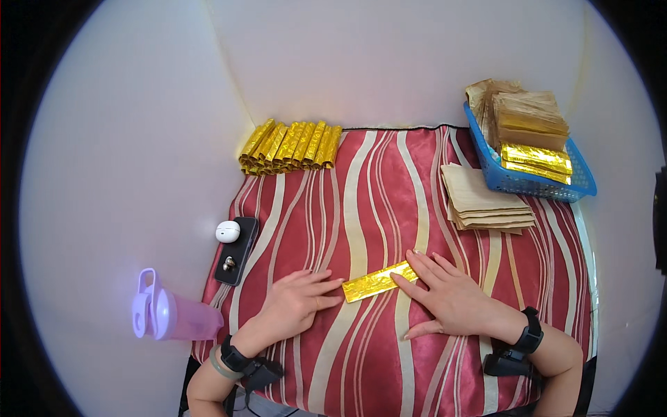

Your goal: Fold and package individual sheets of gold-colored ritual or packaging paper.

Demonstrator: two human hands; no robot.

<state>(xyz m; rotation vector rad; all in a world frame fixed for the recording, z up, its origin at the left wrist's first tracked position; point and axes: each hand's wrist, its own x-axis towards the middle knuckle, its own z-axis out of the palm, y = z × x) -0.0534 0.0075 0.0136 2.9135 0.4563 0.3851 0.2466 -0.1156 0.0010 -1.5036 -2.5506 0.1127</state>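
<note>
A folded strip of shiny gold foil paper lies flat and slightly slanted on the striped red cloth. My right hand rests over its right end, with fingers spread and fingertips on the foil. At the left end, my left hand lies on the cloth with its fingers stretched out. Its fingertips are close to the foil's edge; whether they touch it I cannot tell. Neither hand grips anything.
Several gold rolls are stacked at the far left. At the far right, a blue basket holds brown paper and gold strips, beside a paper stack. Along the left edge are a phone, a white earbud case and a purple bottle.
</note>
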